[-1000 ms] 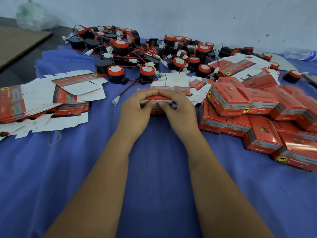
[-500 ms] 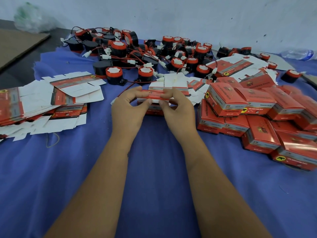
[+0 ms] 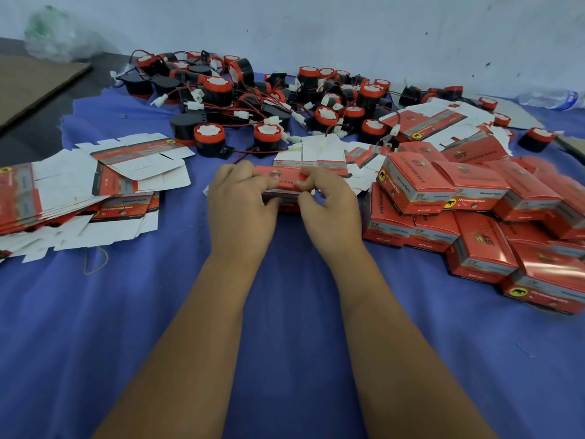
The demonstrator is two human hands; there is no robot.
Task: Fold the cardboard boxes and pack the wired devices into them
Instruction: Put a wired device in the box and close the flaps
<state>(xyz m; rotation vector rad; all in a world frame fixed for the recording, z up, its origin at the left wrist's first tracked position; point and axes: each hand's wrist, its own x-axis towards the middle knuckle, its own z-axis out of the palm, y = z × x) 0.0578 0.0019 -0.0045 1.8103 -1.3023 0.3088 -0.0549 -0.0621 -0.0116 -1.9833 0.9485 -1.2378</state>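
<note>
A small red cardboard box [image 3: 286, 180] sits on the blue cloth at the centre, held from both sides. My left hand [image 3: 240, 204] grips its left end, fingers curled over the top. My right hand [image 3: 329, 207] pinches its right end with bent fingers. Behind it lies a heap of black and red wired devices [image 3: 269, 103] with white connectors. Flat unfolded box blanks [image 3: 104, 182] are stacked on the left. What is inside the held box is hidden.
A pile of closed red boxes [image 3: 481, 210] fills the right side. More flat blanks [image 3: 430, 122] lie at the back right. A plastic bottle [image 3: 550, 98] and a plastic bag [image 3: 57, 39] rest by the white wall. The blue cloth [image 3: 285, 343] spreads toward me.
Both hands have shifted on the box: the lid now lies flatter and the right fingers have curled in at its end. The box stays in the same spot.
</note>
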